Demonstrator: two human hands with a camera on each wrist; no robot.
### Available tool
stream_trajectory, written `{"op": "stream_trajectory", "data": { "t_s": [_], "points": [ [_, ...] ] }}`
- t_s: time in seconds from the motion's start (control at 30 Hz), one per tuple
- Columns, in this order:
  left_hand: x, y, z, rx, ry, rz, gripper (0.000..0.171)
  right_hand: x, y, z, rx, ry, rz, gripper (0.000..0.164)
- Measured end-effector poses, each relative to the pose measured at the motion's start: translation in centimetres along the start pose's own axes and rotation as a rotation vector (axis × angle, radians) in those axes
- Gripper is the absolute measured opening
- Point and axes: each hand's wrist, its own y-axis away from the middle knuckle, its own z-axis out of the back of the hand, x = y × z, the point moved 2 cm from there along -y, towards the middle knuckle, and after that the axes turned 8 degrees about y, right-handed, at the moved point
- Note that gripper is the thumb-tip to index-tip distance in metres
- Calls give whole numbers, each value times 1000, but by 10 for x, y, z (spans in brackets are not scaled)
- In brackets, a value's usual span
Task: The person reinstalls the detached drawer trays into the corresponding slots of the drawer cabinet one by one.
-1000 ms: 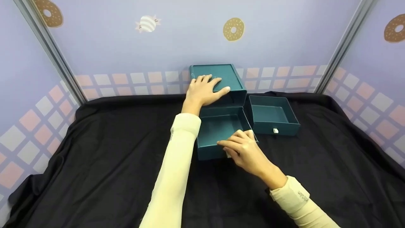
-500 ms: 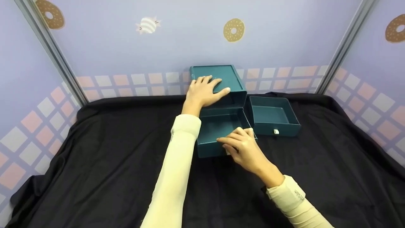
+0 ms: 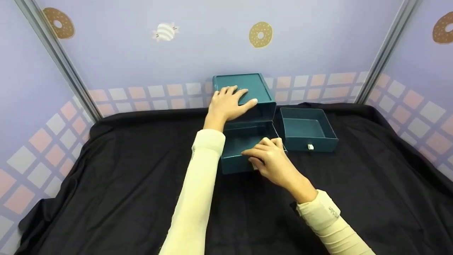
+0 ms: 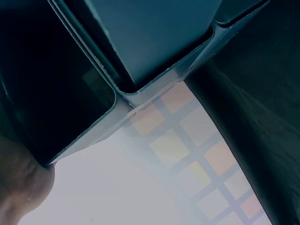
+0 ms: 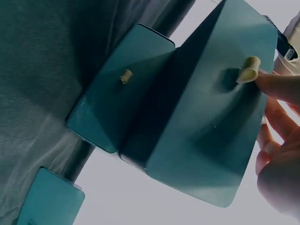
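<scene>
Teal drawer point(image 3: 235, 164) juts nearward from its cabinet point(image 3: 256, 90); the right hand point(image 3: 270, 159) pinches its near front, the left hand point(image 3: 226, 104) resting spread on the cabinet top, farther off.

A booth-like enclosure: lavender wall panels point(image 3: 208, 56), printed with doughnuts point(image 3: 254, 34) and a wrapped candy point(image 3: 165, 32), flank and back the black cloth point(image 3: 141, 198), grey metal posts point(image 3: 384, 53) rising at its far corners.
</scene>
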Motion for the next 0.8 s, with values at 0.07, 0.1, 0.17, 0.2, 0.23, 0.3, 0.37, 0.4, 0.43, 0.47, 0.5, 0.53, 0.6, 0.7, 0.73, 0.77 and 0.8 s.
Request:
{"op": "stream_trajectory", "data": {
  "t_s": [0.07,0.1,0.17,0.2,0.23,0.3,0.37,0.4,0.43,0.47,0.5,0.53,0.6,0.7,0.73,0.77,0.8],
  "points": [
    [1,0,0,1,-5,7,80,0,-2,-1,31,3,-13,21],
    [1,0,-1,3,-8,9,80,-1,-3,-2,39,3,-18,21],
    [2,1,-1,10,-7,9,80,-1,-4,-3,42,-2,-22,20],
    [2,1,-1,11,-6,6,80,-1,-4,-3,36,-4,-23,20],
    [2,1,-1,8,-3,2,80,-1,-5,-3,28,-7,-24,21],
    [2,1,1,4,-2,-2,80,-2,-5,-4,7,-14,-22,21],
    [1,1,0,3,-2,-1,80,-3,-4,-5,-6,-18,-19,21],
    [1,1,0,3,-2,1,80,-4,-3,-5,-9,-20,-18,21],
    [1,1,0,4,-2,4,80,-4,-3,-5,-12,-23,-17,21],
    [1,1,0,6,-4,7,80,-5,-2,-6,-14,-26,-16,21],
    [1,1,0,9,-4,8,80,-5,-2,-5,-15,-29,-16,21],
    [1,1,0,10,-2,9,80,-5,-2,-6,-18,-30,-17,21],
    [1,1,0,5,3,7,80,-5,-2,-6,-25,-33,-19,22],
    [1,0,0,2,5,8,81,-6,-2,-7,-28,-36,-23,23],
    [0,0,0,2,4,8,81,-7,-2,-8,-26,-37,-23,24],
    [0,0,0,2,3,7,81,-7,-1,-9,-24,-37,-24,24],
    [0,-1,0,2,1,7,81,-7,-1,-10,-21,-36,-23,24]
  ]
}}
